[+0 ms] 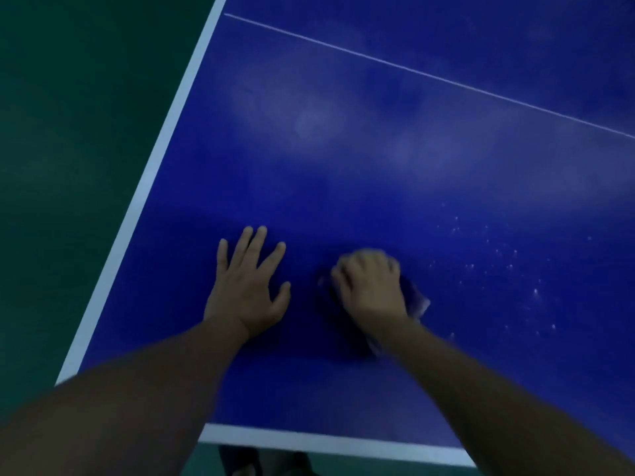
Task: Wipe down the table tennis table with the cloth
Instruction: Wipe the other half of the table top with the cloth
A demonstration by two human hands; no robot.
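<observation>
The blue table tennis table (378,166), crossed by a thin white line (412,68) well beyond the grip, stands over green floor (68,166), the left hand (245,286) flat with fingers spread just beside the right hand (369,286), whose curled fingers clutch the bunched cloth (417,302) against the surface, pale specks (508,266) scattered to its right.

The picture is dim and low in contrast, with a cold blue cast. Soft pale patches of sheen lie across the middle of the table (378,166), as from light above. Toward the near edge the top sinks into deep shadow, darkest around the right hand (369,286) and the cloth (419,302) under it, both smeared by motion blur. The left hand (245,290) is sharper. The forearms are soft, and the floor (68,166) beyond the left edge is murky.
</observation>
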